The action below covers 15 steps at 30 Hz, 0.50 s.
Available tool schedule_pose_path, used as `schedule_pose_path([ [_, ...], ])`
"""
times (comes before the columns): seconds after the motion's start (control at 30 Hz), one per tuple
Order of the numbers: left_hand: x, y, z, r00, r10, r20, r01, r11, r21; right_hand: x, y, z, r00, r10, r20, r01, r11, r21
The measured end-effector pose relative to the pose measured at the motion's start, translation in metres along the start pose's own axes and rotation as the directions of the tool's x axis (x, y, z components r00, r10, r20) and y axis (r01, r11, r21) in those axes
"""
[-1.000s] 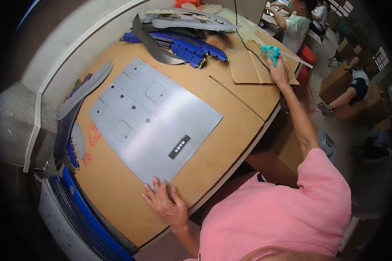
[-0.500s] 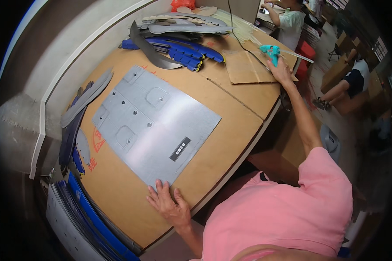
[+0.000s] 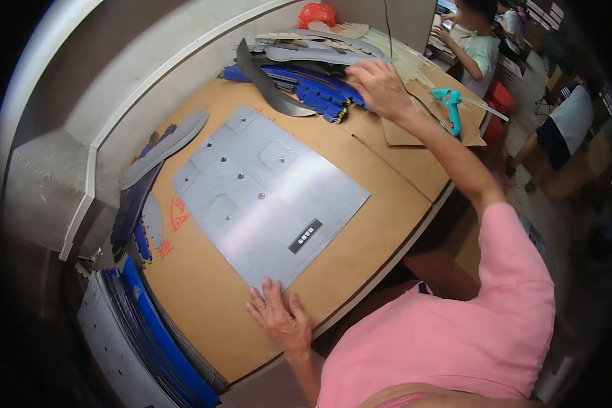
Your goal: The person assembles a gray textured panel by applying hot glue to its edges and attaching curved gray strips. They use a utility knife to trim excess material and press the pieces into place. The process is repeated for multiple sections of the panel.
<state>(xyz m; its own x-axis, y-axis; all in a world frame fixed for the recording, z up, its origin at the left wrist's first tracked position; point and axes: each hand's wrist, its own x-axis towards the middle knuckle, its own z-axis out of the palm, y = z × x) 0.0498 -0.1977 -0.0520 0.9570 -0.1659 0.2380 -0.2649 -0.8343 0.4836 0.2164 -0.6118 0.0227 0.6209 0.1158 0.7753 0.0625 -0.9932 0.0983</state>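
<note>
My left hand [image 3: 283, 325] lies flat with its fingers spread, fingertips on the near corner of a grey flat panel [image 3: 272, 231]. The panel has rounded raised outlines, several small dark holes and a black label. My right hand [image 3: 385, 90] hovers at the right end of a pile of curved grey strips [image 3: 323, 56] and blue jagged pieces [image 3: 319, 96]. Its fingers stretch leftward, somewhat bent, with nothing visible in them; their undersides are hidden. A teal glue gun [image 3: 449, 109] with a glue stick in its back rests on a cardboard sheet [image 3: 401, 134].
More curved pieces [image 3: 162, 151] lie along the table's left edge, with upright stacked panels [image 3: 109, 340] at the lower left. A dark curved strip [image 3: 264, 85] leans across the blue pieces. A red bag [image 3: 317, 15] and pale glue sticks [image 3: 415, 64] are at the back. Other people sit behind.
My right hand has let go of the glue gun, left it on the cardboard and moved left to the pile. My left hand stays on the panel's corner. The view has shifted slightly.
</note>
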Motion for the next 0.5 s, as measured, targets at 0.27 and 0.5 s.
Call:
schedule_pose_path([
  [0.27,0.014,0.002,-0.009,1.000,-0.004,-0.003,0.004,1.000,0.013,0.055,0.082,0.065,0.921,0.231,0.314,-0.187,0.969,-0.162],
  [0.5,0.022,0.007,-0.061,0.822,0.253,-0.509,-0.183,0.966,0.184,-0.009,-0.047,-0.059,0.987,-0.149,0.066,0.090,0.835,0.543],
])
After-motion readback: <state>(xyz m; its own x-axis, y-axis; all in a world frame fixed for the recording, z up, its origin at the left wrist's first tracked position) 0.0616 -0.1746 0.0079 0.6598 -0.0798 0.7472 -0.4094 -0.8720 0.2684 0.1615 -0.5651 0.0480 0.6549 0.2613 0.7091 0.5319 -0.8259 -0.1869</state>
